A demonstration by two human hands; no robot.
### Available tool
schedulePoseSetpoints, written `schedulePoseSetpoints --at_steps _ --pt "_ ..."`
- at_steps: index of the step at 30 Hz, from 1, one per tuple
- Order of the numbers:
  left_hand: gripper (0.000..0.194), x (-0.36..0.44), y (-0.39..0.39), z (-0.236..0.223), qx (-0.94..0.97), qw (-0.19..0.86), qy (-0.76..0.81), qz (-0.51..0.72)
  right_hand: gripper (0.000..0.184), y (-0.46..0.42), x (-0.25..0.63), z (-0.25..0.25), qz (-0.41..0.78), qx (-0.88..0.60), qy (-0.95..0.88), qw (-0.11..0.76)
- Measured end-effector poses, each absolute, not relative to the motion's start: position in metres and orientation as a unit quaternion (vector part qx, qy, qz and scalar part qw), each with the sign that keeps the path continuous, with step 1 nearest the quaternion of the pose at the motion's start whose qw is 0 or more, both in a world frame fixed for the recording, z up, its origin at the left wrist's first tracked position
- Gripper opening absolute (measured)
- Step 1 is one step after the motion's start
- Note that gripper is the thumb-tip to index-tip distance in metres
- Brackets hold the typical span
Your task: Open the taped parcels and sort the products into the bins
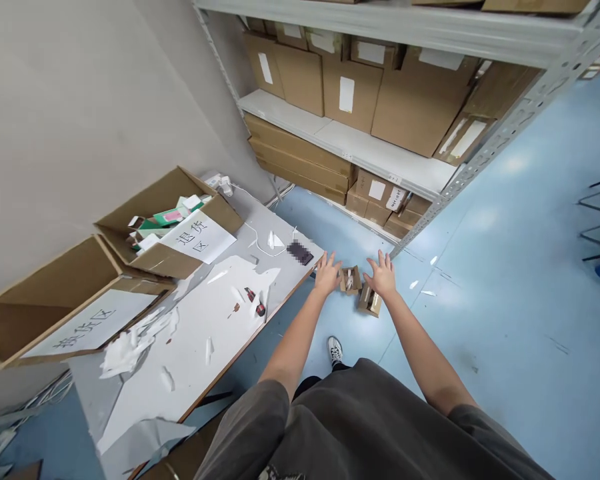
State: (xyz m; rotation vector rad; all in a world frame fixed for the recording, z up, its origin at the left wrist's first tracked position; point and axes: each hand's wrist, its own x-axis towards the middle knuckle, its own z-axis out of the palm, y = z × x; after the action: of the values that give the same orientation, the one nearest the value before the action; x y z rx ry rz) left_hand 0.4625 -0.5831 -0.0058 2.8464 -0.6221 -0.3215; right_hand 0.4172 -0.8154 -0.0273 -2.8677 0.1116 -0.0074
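My left hand [328, 273] is stretched forward with its fingers spread, just off the right corner of the table, and nothing is in it. Level with it, my right hand [381, 275] is also held out, fingers apart and without an object. Below and between the hands, two small open cardboard boxes sit on the floor. One small box [357, 288] has pale items inside; the other box [369, 308] lies partly under my right hand in this view. A dark phone-like object [300, 253], partly blurred out, rests on the table corner near my left hand.
The table [190, 347] holds two large cartons, a left carton [55, 287] and a right carton [180, 257] of small packages, plus crumpled paper [130, 347] and a red-black tool [260, 309]. A metal shelf [350, 143] with cardboard boxes stands ahead. Paper scraps [429, 293] dot the floor.
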Motion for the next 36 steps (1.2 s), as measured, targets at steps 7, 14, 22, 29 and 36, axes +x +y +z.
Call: schedulePoseSetpoints --at_steps 7,14,22,29,36 --pt "0.069 0.455 -0.533 0.026 0.981 0.115 -0.142 -0.068 0.065 -0.779 0.440 -0.010 -0.005 -0.990 -0.009 0.137" --pt "0.075 0.409 -0.416 0.071 0.993 0.115 0.002 0.019 0.075 -0.672 0.463 0.023 -0.045 -0.978 -0.138 0.147" --pt "0.075 0.255 -0.250 0.103 0.973 0.111 0.185 0.085 0.078 -0.474 0.414 0.056 -0.053 -0.936 -0.319 0.138" --pt "0.084 0.043 -0.123 0.100 0.919 0.096 0.364 0.113 0.079 -0.276 0.283 0.062 -0.047 -0.858 -0.490 0.148" --pt "0.081 -0.171 -0.056 0.096 0.836 0.081 0.526 0.133 0.081 -0.126 0.121 0.062 -0.019 -0.758 -0.632 0.160"
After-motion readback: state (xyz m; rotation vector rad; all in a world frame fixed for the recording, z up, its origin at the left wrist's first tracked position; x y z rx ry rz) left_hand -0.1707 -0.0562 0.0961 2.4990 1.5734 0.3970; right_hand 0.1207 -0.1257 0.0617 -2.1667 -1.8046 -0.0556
